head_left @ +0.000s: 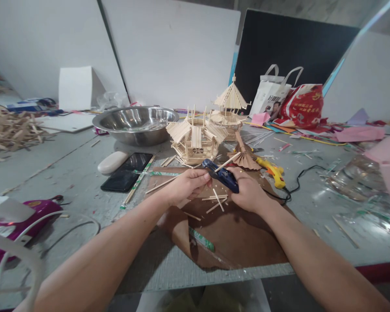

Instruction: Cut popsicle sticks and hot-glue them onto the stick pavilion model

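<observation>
My left hand [188, 184] is closed in a pinch on a thin wooden stick [164, 183] that runs out to the left. My right hand [247, 190] is wrapped round a dark blue tool [221, 174], likely cutters, whose jaws meet a stick at the left fingertips. A short stick [227, 161] pokes up past the tool. Both hands hover over a brown paper sheet [234, 234] with several cut stick pieces [216, 201] on it. Just beyond stands a small stick-built house model [195, 141], with a taller stick pavilion [230, 106] behind it.
A steel bowl [136, 123], a black phone [126, 172] and a white case [112, 162] lie to the left. A yellow glue gun [272, 171] with black cord lies right. A stick pile [9, 130] sits far left, bags [289, 104] and coloured paper far right.
</observation>
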The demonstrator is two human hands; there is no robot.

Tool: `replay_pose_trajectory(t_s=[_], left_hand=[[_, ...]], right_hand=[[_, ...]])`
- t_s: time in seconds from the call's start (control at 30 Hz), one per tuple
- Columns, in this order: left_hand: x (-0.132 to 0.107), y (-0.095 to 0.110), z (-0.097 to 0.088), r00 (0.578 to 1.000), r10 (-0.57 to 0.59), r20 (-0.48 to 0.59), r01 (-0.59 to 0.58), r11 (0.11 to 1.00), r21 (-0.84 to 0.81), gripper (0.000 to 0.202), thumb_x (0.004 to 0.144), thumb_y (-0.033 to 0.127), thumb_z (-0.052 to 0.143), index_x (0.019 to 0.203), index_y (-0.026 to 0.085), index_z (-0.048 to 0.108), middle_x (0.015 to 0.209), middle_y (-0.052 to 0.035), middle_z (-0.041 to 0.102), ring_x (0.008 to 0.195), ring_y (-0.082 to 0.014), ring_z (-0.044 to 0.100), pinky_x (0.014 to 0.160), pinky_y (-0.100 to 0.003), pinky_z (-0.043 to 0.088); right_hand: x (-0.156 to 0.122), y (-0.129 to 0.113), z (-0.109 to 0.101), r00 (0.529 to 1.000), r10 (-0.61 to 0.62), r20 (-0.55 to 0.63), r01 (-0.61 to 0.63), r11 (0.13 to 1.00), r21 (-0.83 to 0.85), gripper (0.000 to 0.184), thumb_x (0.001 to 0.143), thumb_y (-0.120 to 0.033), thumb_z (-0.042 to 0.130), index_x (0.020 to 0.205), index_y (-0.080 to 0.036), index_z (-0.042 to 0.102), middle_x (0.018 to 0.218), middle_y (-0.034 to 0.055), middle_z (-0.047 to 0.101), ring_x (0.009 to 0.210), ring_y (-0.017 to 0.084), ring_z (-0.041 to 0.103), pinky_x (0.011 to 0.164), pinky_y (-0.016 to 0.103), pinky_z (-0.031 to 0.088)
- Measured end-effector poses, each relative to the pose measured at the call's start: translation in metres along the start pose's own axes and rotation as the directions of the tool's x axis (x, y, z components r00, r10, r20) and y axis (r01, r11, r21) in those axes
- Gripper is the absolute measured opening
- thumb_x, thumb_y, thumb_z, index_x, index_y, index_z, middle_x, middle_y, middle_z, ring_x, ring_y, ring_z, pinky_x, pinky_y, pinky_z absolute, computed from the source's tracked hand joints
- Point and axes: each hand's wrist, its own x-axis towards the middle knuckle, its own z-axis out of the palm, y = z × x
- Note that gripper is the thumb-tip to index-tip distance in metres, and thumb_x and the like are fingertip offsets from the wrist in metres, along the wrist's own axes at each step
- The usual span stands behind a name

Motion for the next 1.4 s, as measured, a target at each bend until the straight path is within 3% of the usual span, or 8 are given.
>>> replay_pose_trajectory(t_s=[0.37,0.8,0.97,1.07,1.23,1.3,1.4], left_hand=[[0.000,0.002,0.000,1.000,0.004,0.009,-0.004,1.000,0.015,0.030,0.074,0.043,0.049,0.067,0.015,0.047,0.041,0.0099,0.019,0.036,-0.0020,0.014,0.034,-0.016,0.011],[-0.002,0.005,0.000,1.000,0.010,-0.022,-0.008,0.997,0.079,0.029,0.075,0.043,0.048,0.065,0.016,0.046,0.041,0.0099,0.020,0.035,-0.0028,0.015,0.033,-0.016,0.013],[-0.002,0.006,0.000,0.994,0.086,-0.067,-0.066,0.963,0.260,0.031,0.077,0.044,0.042,0.065,0.016,0.045,0.039,0.0096,0.022,0.034,-0.0041,0.019,0.035,-0.018,0.015],[-0.001,0.005,0.002,0.977,0.180,-0.114,-0.111,0.888,0.446,0.031,0.080,0.041,0.037,0.064,0.015,0.047,0.041,0.0079,0.026,0.037,-0.0049,0.024,0.039,-0.018,0.019],[0.002,-0.003,0.007,0.882,0.397,-0.253,-0.112,0.700,0.706,0.024,0.078,0.034,0.040,0.069,0.015,0.051,0.052,0.0053,0.035,0.050,-0.0067,0.032,0.048,-0.018,0.025],[0.005,-0.006,0.008,0.862,0.430,-0.269,-0.110,0.676,0.729,0.024,0.078,0.034,0.040,0.071,0.015,0.053,0.053,0.0052,0.035,0.052,-0.0071,0.032,0.050,-0.019,0.026],[0.007,-0.008,0.009,0.874,0.432,-0.221,-0.190,0.724,0.663,0.025,0.079,0.034,0.038,0.072,0.015,0.054,0.057,0.0044,0.040,0.056,-0.0073,0.035,0.054,-0.018,0.030]], right_hand=[[-0.001,-0.002,-0.002,1.000,-0.003,0.010,0.003,1.000,-0.004,0.053,0.058,-0.015,0.046,0.110,-0.013,0.043,0.107,0.0126,0.055,0.098,0.024,0.051,0.082,0.036,0.040],[-0.003,-0.006,-0.004,0.996,0.070,0.060,-0.064,0.994,-0.094,0.035,0.062,-0.020,0.047,0.096,-0.016,0.052,0.089,0.0088,0.063,0.083,0.023,0.058,0.073,0.031,0.041],[-0.003,-0.010,-0.004,0.990,0.116,0.074,-0.103,0.982,-0.161,0.023,0.065,-0.024,0.046,0.085,-0.017,0.054,0.080,0.0081,0.065,0.073,0.023,0.060,0.065,0.029,0.041],[-0.002,-0.011,-0.003,0.989,0.132,0.068,-0.119,0.978,-0.171,0.023,0.066,-0.025,0.046,0.086,-0.017,0.055,0.078,0.0084,0.065,0.073,0.023,0.060,0.065,0.029,0.041],[0.000,-0.007,0.000,0.986,0.161,0.041,-0.152,0.974,-0.169,0.031,0.065,-0.026,0.047,0.094,-0.016,0.054,0.086,0.0095,0.064,0.079,0.025,0.059,0.070,0.033,0.042],[0.001,-0.003,0.001,0.988,0.151,0.032,-0.144,0.979,-0.146,0.039,0.065,-0.025,0.048,0.102,-0.014,0.051,0.096,0.0115,0.061,0.087,0.026,0.057,0.075,0.036,0.041],[0.002,0.002,0.001,0.996,0.076,0.052,-0.073,0.996,-0.052,0.054,0.063,-0.021,0.048,0.115,-0.012,0.041,0.110,0.0130,0.054,0.099,0.024,0.051,0.084,0.036,0.039]])
